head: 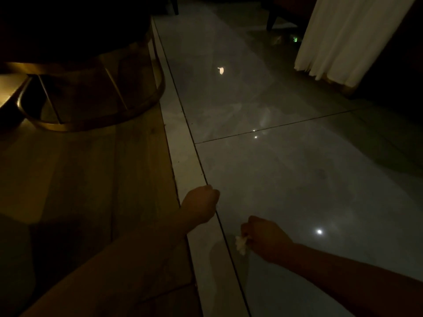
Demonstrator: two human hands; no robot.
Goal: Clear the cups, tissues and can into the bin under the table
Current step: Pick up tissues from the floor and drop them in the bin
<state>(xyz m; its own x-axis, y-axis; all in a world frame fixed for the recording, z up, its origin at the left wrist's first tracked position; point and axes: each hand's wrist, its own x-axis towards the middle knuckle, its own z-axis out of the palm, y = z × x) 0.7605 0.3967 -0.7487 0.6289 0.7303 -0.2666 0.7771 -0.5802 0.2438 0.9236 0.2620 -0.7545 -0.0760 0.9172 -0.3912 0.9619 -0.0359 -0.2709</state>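
The room is dim. My right hand [263,239] hangs low over the grey floor tiles, its fingers closed on a crumpled white tissue [241,244] that pokes out to the left. My left hand [201,207] is a closed fist above the pale strip between wood floor and tiles, and nothing shows inside it. No cup, can or bin appears in the head view.
A round table base with a brass ring and struts [96,106] stands on the wood floor at upper left. A cream curtain [338,40] hangs at upper right, with a dark chair leg [272,19] behind. Glossy tiles [297,168] reflect small lights.
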